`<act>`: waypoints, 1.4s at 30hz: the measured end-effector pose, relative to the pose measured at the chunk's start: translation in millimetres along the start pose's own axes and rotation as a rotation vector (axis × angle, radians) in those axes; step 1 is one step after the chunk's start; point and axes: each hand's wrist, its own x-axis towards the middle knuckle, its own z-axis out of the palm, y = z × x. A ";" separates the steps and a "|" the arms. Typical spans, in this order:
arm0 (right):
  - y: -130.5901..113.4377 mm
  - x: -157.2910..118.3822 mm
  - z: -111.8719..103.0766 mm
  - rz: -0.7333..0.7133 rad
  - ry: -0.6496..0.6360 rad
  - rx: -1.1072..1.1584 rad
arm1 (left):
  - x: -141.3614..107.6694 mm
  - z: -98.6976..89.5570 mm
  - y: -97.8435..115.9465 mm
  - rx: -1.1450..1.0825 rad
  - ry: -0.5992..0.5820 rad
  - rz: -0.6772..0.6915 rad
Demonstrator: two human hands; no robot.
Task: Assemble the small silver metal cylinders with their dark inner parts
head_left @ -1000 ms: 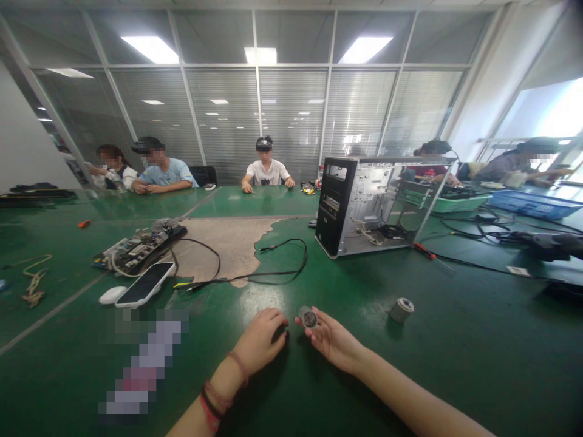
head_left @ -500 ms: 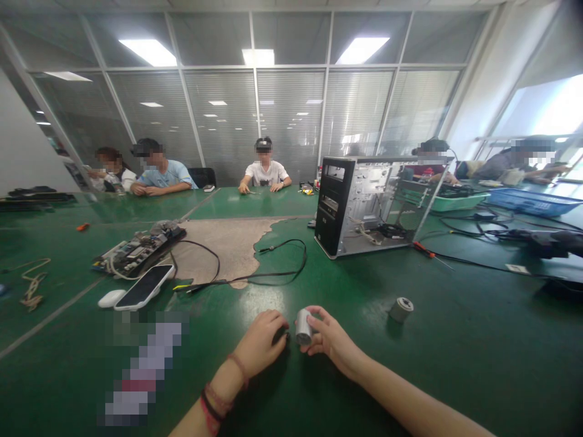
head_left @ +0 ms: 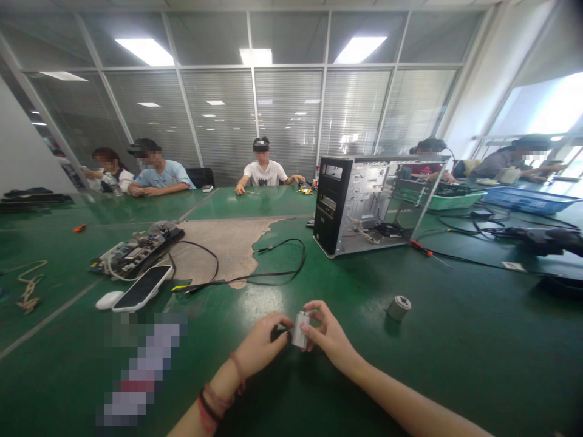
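My right hand grips a silver-grey metal cylinder between thumb and fingers, just above the green table. The cylinder stands nearly upright, and its far side is hidden by my fingers. Close on its left, my left hand is curled with thumb and fingertips near each other. A small dark bit shows at those fingertips; what it is I cannot make out. To the right, apart from both hands, a second short metal cylinder rests on the table, with a recessed opening in its top face.
An open computer case stands beyond my hands. An orange-handled screwdriver lies by it. Left are a phone, a circuit-board assembly and a black cable. Baskets sit far right. Several people sit around the table.
The cylinder in my right hand has tipped more upright and shifted slightly left, closer to my left hand. Across the table, a person's hand has moved towards small items.
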 end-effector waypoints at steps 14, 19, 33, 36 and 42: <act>-2.7 -5.0 2.8 -0.183 0.011 -0.365 | 2.0 9.4 -5.6 -0.480 -0.052 -0.051; -1.2 -3.2 3.8 -0.204 0.014 -0.367 | 1.7 10.5 -1.5 -0.421 -0.007 -0.032; -8.4 -3.9 2.9 -0.274 -0.060 -0.501 | 0.8 16.3 -2.6 -0.444 0.020 -0.050; -11.8 -4.7 0.8 -0.308 -0.067 -0.535 | 0.5 17.0 -5.3 -0.519 -0.011 -0.060; -13.2 -6.7 -1.7 -0.407 -0.105 -0.551 | 0.7 15.3 -6.7 -0.666 -0.069 -0.070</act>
